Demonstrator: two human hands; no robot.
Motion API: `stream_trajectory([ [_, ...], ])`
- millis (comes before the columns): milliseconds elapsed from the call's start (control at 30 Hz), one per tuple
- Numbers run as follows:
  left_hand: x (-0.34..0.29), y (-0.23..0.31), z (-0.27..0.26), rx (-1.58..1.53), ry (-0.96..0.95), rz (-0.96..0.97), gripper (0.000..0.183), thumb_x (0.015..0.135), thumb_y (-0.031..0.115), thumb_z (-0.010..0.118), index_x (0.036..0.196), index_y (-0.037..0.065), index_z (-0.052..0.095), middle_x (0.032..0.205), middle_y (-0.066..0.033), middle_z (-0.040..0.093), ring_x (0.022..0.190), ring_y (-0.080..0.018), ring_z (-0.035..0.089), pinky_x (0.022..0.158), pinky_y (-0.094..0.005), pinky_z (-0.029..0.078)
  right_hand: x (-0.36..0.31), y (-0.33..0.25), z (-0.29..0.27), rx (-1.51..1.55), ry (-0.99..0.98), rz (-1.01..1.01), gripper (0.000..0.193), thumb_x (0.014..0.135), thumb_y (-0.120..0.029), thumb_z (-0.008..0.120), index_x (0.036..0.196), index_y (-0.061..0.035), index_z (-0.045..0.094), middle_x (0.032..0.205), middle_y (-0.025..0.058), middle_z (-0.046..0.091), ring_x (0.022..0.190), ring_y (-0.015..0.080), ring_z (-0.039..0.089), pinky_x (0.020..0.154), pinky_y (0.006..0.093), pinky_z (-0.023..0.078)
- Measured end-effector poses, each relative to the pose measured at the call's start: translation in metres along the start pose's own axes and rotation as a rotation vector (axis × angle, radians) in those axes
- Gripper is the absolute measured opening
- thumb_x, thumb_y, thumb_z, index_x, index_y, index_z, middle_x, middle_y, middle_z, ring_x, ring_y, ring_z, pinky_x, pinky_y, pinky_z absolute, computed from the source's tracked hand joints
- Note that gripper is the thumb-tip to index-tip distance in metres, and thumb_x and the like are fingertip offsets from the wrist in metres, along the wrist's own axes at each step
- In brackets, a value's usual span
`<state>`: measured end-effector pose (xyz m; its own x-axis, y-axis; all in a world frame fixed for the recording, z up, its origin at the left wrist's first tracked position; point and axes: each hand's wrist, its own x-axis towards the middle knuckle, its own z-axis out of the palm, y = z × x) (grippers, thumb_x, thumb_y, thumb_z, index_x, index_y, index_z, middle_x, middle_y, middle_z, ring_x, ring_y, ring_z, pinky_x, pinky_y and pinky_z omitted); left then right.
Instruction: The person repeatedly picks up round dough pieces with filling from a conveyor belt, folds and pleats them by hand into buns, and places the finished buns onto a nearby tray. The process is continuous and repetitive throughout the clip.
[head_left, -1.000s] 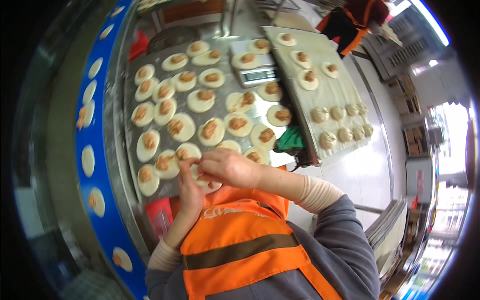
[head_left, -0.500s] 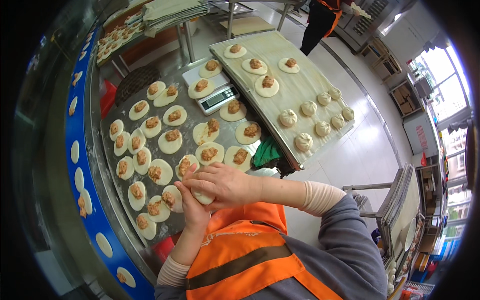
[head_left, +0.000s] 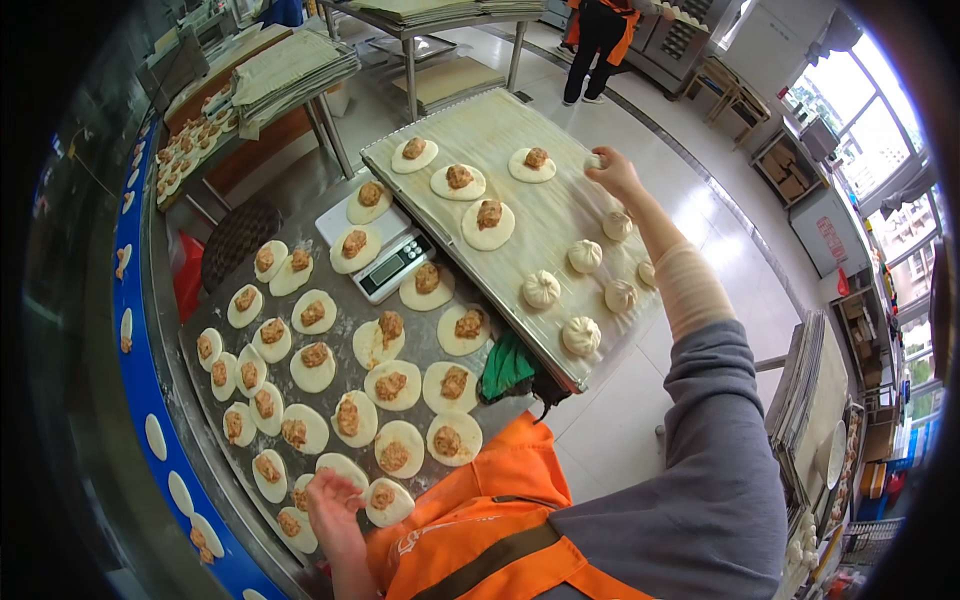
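Observation:
My right arm stretches out over the far right side of the lined tray (head_left: 540, 250). There my right hand (head_left: 614, 174) is closed on a small white bun (head_left: 592, 161), mostly hidden by the fingers. Pleated buns (head_left: 541, 289) sit on the tray's near right part, and flat dough rounds topped with filling (head_left: 488, 224) lie on its left. My left hand (head_left: 338, 508) hangs over the near edge of the metal table, fingers apart and holding nothing. Beside it are a filled dough round (head_left: 388, 502) and a partly covered round (head_left: 343, 468).
Several filled dough rounds (head_left: 314, 367) cover the metal table (head_left: 335, 275). A digital scale (head_left: 393, 265) stands against the tray, near a green cloth (head_left: 508, 368). A blue conveyor belt (head_left: 140, 375) carrying dough rounds runs along the left. Another person (head_left: 597, 45) stands at the back.
My right hand has left my left hand and swung out over the tray with the bun. My left hand has moved down and left, opening. The view has shifted.

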<state>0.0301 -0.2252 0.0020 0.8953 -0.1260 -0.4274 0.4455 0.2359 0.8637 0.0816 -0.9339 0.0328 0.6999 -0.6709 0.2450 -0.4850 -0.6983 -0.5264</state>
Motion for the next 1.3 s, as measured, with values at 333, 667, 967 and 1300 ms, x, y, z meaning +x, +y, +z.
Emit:
stream_trajectory([
  [333, -0.010, 0.008, -0.045, -0.002, 0.210, 0.014, 0.047, 0.098, 0.052, 0.047, 0.113, 0.009, 0.057, 0.083, -0.0015, 0.058, 0.073, -0.0125, 0.056, 0.061, -0.0270, 0.045, 0.082, 0.094, 0.059, 0.029, -0.310, 0.089, 0.034, 0.086, -0.025, 0.062, 0.118, -0.0129, 0.064, 0.101, 0.0146, 0.069, 0.087, 0.0291, 0.065, 0.082, 0.0428, 0.053],
  [667, -0.049, 0.027, -0.274, 0.825, 1.001, 0.510, 0.022, 0.096, 0.015, 0.059, 0.117, 0.006, 0.060, 0.099, -0.0031, 0.062, 0.083, -0.0095, 0.057, 0.068, -0.0227, 0.047, 0.039, -0.049, 0.037, 0.007, -0.147, -0.641, 0.046, 0.100, -0.028, 0.056, 0.143, -0.0179, 0.047, 0.148, 0.0040, 0.046, 0.136, 0.0232, 0.042, 0.109, 0.0443, 0.034],
  [967, -0.085, 0.099, -0.408, 1.122, 0.939, 0.020, 0.046, 0.089, 0.032, 0.069, 0.122, 0.001, 0.061, 0.114, -0.0160, 0.068, 0.105, -0.0256, 0.065, 0.090, -0.0350, 0.051, -0.061, -0.209, 0.043, 0.026, -0.385, -0.823, 0.043, 0.095, -0.002, 0.054, 0.136, -0.0135, 0.053, 0.144, 0.0052, 0.050, 0.134, 0.0232, 0.045, 0.107, 0.0426, 0.037],
  [1300, -0.130, 0.045, -0.403, 1.032, 0.765, 0.023, 0.048, 0.086, 0.030, 0.071, 0.125, 0.003, 0.060, 0.110, -0.0145, 0.068, 0.102, -0.0251, 0.064, 0.087, -0.0350, 0.052, -0.143, -0.322, 0.098, 0.087, -0.585, -0.965, 0.034, 0.093, 0.001, 0.057, 0.126, -0.0075, 0.060, 0.134, 0.0073, 0.058, 0.124, 0.0225, 0.054, 0.101, 0.0326, 0.042],
])
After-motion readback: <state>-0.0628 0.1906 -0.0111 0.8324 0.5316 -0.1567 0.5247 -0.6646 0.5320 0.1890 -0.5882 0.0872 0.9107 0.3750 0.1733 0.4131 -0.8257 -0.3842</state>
